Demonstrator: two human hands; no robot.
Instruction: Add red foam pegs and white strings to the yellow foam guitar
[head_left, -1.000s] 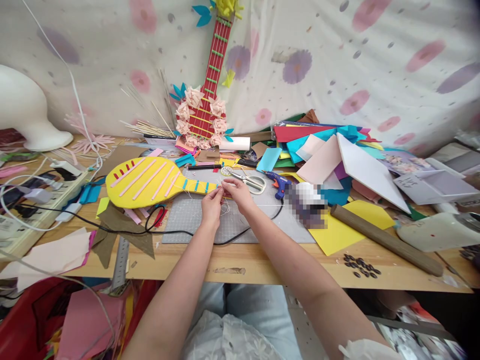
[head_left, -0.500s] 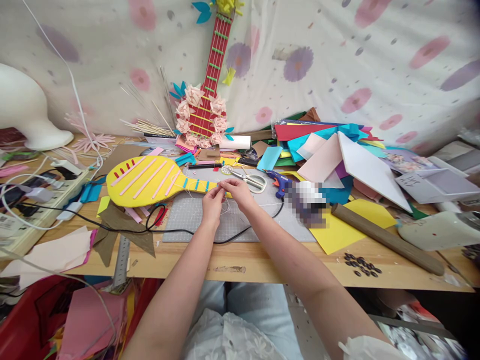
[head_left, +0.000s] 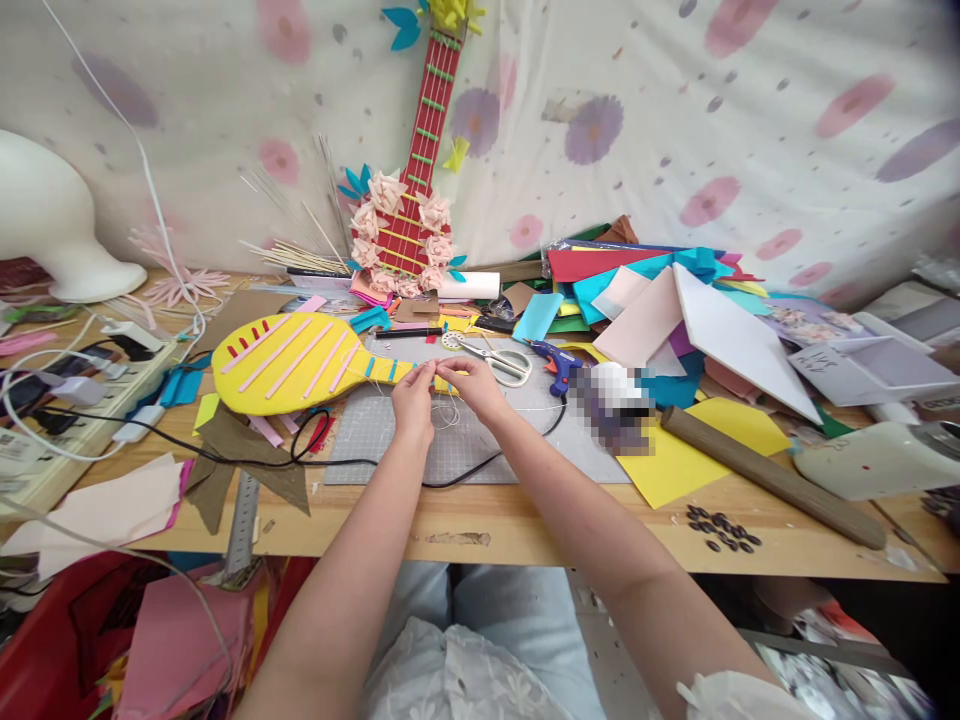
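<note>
Both my hands meet over the neck of a yellow lute-shaped craft instrument (head_left: 289,365) lying on the grey cutting mat (head_left: 390,440). Pink strips cross its round body and small blue strips cross the neck. My left hand (head_left: 414,398) pinches thin white string (head_left: 448,412) between closed fingertips. Fingertips closed too, my right hand (head_left: 472,385) holds the string close beside the left. Loose loops of it hang below the hands and lie across the instrument. The exact pinch point is too small to make out.
Scissors (head_left: 506,364) and a blue glue gun (head_left: 558,366) lie right of my hands. A black cable (head_left: 457,484) crosses the mat. A red flower-trimmed guitar (head_left: 409,225) leans at the back. Coloured sheets (head_left: 637,310), a brown roll (head_left: 772,475) and dark beads (head_left: 721,528) lie rightward.
My left hand has shifted slightly left, and its fingers have turned upward. The right hand stays almost in place, still pinching. The instrument has not moved.
</note>
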